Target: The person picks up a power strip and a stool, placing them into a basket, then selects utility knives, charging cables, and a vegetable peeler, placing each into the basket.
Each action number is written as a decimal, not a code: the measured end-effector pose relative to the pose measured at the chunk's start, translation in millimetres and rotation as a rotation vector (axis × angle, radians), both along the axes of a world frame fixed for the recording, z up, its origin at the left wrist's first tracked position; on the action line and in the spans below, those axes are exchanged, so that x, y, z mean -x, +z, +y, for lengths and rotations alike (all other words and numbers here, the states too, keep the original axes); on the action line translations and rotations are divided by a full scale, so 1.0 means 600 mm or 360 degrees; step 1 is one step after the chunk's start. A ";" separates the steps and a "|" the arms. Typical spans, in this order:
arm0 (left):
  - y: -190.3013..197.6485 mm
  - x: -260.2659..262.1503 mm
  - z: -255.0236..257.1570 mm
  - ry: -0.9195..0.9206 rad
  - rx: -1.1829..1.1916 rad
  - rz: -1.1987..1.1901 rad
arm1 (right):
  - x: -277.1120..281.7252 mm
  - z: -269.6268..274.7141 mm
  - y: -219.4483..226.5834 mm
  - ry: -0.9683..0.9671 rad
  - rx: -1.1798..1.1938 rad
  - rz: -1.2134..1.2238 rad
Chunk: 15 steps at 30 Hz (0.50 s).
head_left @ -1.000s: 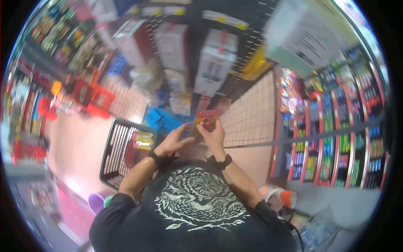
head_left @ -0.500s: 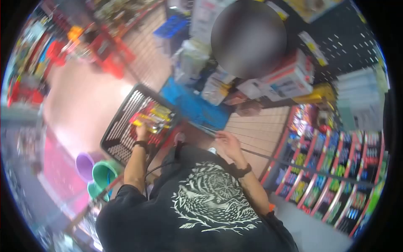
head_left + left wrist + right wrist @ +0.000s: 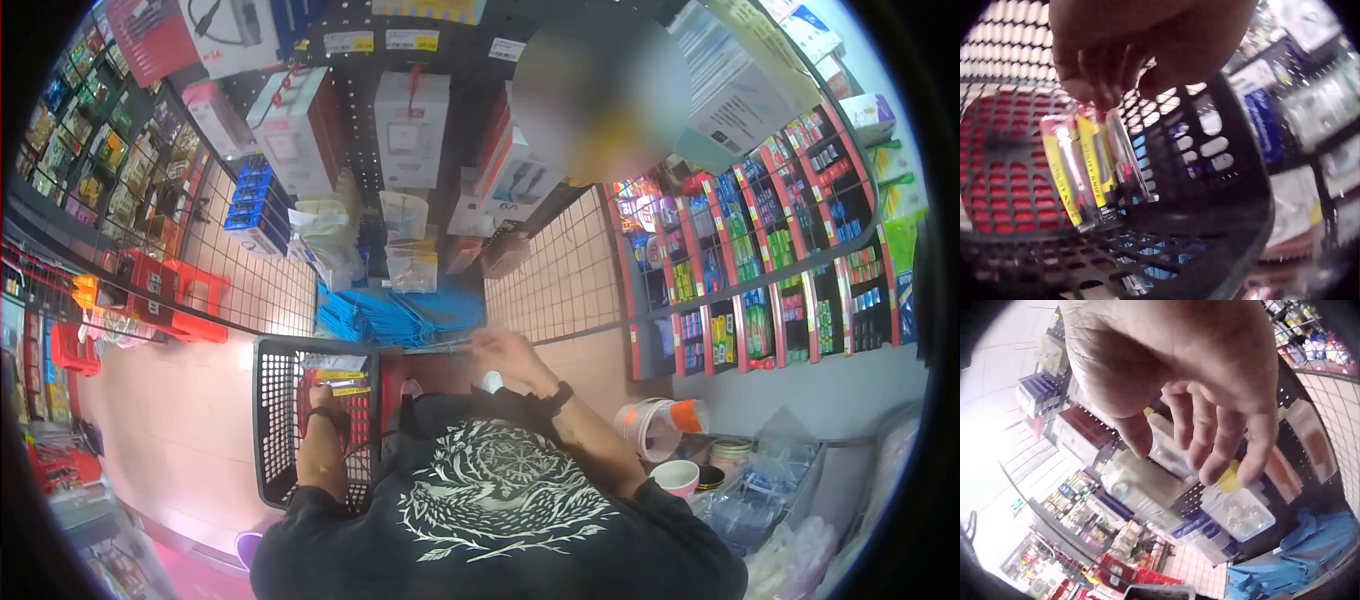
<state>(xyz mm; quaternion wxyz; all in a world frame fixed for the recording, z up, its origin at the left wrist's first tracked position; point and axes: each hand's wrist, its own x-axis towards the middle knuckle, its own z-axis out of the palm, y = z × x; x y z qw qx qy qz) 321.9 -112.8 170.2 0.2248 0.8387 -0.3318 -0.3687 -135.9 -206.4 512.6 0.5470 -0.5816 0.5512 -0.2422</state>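
Observation:
My left hand (image 3: 322, 396) reaches down into a dark plastic shopping basket (image 3: 262, 430). In the left wrist view its curled fingers (image 3: 1107, 94) pinch the red top of a utility knife pack (image 3: 1094, 156). Beside it is another yellow-labelled utility knife pack (image 3: 1063, 169), and a third slim pack (image 3: 1129, 156) leans by the basket wall. The right hand (image 3: 508, 358) hangs in front of the body, blurred, holding nothing. Its loosely bent fingers (image 3: 1210, 447) show in the right wrist view, overlapping hanging packages behind.
Ahead stands a black pegboard (image 3: 365, 130) with hanging boxes (image 3: 411, 125). Blue hangers (image 3: 400, 315) lie at its foot. On the right are a wire rack (image 3: 560, 270) and shelves of small packs (image 3: 750, 330); buckets (image 3: 650, 425) stand below. Red stools (image 3: 200, 300) stand at left.
Both hands were together on a red-and-yellow pack. The left hand then moved left and down into the basket, while the right let go and stayed in front of the body. The view turned and swung back.

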 end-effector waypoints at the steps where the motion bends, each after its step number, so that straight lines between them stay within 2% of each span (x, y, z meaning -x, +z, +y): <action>1: 0.051 0.010 -0.016 0.0017 -0.0164 -0.0232 | 0.019 -0.022 -0.020 -0.0139 0.0025 -0.0105; 2: 0.081 0.017 -0.027 0.0081 0.0144 -0.0246 | 0.034 -0.049 -0.034 -0.0280 0.0168 -0.0046; 4: 0.235 0.070 -0.061 -0.0087 0.0371 -0.0364 | 0.056 -0.121 -0.034 -0.0443 0.0382 0.0102; 5: 0.280 0.092 -0.078 -0.0080 0.0379 -0.0380 | 0.065 -0.164 -0.025 -0.0462 0.0461 0.0189; 7: 0.338 0.129 -0.115 -0.0344 0.0687 -0.0031 | 0.062 -0.241 -0.031 -0.0715 0.0628 0.0020; 9: 0.363 0.173 -0.152 -0.0524 0.0728 0.0139 | 0.070 -0.333 -0.099 -0.0781 0.0701 -0.0021; 10: 0.403 0.209 -0.169 -0.0625 0.0720 0.0147 | 0.069 -0.359 -0.121 -0.0853 0.0763 -0.0040; 11: 0.456 0.251 -0.184 -0.0723 0.0710 0.0155 | 0.063 -0.364 -0.112 -0.0843 0.0769 -0.0063; 13: 0.540 0.328 -0.211 -0.0894 0.0805 0.0259 | 0.048 -0.371 -0.075 -0.0849 0.1050 0.0495; 15: 0.592 0.384 -0.246 -0.0959 0.0893 0.0283 | 0.041 -0.368 -0.057 -0.0824 0.1023 0.0477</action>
